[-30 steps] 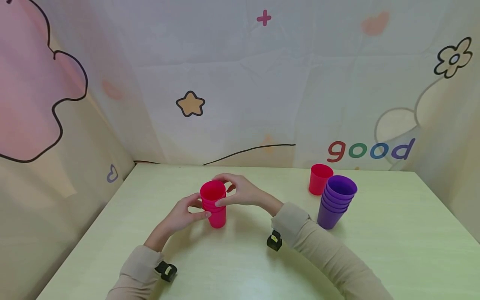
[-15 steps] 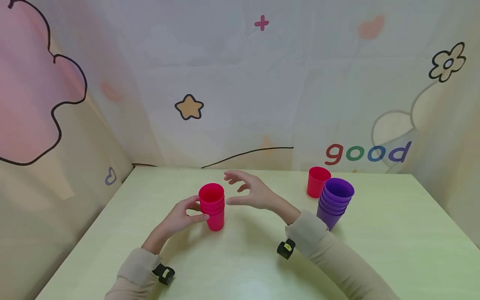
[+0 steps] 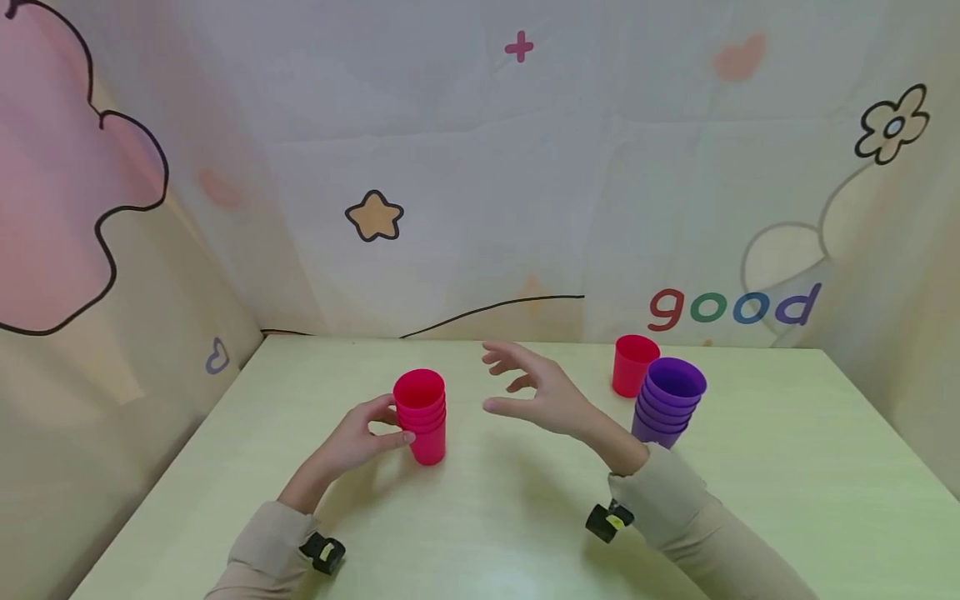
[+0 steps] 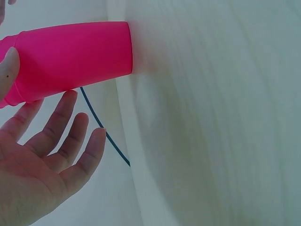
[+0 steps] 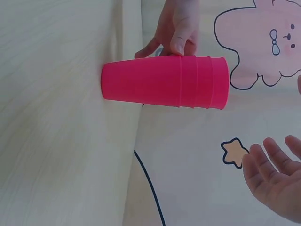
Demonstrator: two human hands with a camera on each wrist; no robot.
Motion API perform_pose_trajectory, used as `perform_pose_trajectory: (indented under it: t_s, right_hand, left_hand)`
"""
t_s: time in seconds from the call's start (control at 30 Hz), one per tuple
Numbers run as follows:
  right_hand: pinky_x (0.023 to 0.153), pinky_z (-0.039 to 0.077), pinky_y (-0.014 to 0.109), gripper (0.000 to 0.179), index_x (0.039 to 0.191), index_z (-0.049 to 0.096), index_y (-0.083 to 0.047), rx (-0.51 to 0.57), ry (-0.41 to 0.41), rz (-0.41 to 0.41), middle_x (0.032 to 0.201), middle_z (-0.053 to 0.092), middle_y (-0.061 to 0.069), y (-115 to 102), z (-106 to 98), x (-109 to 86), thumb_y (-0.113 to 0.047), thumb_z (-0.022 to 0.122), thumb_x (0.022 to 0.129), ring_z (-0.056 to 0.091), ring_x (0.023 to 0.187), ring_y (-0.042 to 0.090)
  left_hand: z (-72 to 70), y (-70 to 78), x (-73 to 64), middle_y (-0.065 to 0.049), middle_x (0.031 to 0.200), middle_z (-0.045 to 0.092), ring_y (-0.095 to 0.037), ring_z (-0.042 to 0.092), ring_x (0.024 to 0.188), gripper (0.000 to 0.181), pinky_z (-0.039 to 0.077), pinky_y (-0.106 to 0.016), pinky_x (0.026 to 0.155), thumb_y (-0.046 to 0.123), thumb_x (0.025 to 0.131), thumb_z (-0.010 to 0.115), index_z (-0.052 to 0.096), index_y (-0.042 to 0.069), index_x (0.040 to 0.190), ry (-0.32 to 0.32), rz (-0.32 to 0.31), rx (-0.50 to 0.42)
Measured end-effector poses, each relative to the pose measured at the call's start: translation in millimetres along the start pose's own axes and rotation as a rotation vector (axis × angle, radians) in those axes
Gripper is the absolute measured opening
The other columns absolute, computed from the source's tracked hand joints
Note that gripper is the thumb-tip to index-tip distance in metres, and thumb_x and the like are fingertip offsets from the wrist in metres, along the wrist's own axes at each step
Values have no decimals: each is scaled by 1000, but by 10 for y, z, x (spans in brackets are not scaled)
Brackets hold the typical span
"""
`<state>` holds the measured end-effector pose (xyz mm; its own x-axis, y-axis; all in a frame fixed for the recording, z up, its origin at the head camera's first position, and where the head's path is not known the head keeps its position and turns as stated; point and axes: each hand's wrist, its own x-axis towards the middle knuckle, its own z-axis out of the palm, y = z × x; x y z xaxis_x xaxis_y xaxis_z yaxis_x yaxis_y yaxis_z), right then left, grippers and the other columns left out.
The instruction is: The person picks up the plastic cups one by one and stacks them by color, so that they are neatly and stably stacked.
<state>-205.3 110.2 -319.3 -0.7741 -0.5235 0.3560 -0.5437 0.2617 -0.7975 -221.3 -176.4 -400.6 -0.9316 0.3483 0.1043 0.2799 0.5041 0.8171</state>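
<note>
In the head view a stack of nested pink-red plastic cups (image 3: pixel 429 446) stands upright on the table, left of the middle. My left hand (image 3: pixel 351 440) holds the stack from its left side, the thumb on the near face and the fingers behind. The left wrist view shows the thumb (image 4: pixel 8 70) and some fingertips against the cup wall, with the other fingers free. To the right of the stack, my right hand (image 3: pixel 551 396) hovers apart from it, fingers spread and nothing in them. The right wrist view has the whole stack (image 5: pixel 141 81) with several rims showing.
Farther right, a single red cup (image 3: pixel 630 367) stands behind a stack of purple cups (image 3: pixel 663 404); the right sleeve hides the purple base. A printed cloth (image 3: pixel 465 208) rises along the table's back edge. Black cameras sit on both wrists.
My right hand has let go of the pink-red stack and moved right, away from it. The left hand has stayed on the stack. The cups at the right stand as before.
</note>
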Motion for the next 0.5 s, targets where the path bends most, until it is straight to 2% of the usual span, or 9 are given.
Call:
perform_pose_trajectory:
  t_s: [0.13, 0.23, 0.5]
  right_hand:
    - [85, 45, 42, 62, 134, 39, -4, -21, 23, -16, 123, 52, 12, -27, -66, -99, -8, 68, 80, 50, 110, 29]
    - [84, 47, 37, 63, 134, 40, -8, -49, 48, -52, 122, 53, 8, 79, -130, -163, -13, 69, 79, 51, 109, 23]
    - [82, 47, 37, 61, 133, 41, -7, -67, 96, -138, 122, 54, 9, -14, -304, -360, -7, 68, 79, 52, 108, 24]
  left_hand:
    - [5, -3, 10, -3, 107, 60, -25, 53, 100, 46, 44, -44, 79, 23, 79, 71, 54, 13, 121, -8, 12, 4]
    - [16, -7, 15, -3, 106, 60, -25, 53, 100, 47, 44, -42, 79, 23, 78, 72, 55, 13, 120, -5, 12, 3]
    - [9, 13, -12, -3, 103, 61, -24, 54, 98, 45, 43, -41, 77, 21, 79, 71, 55, 11, 119, 11, 19, 15]
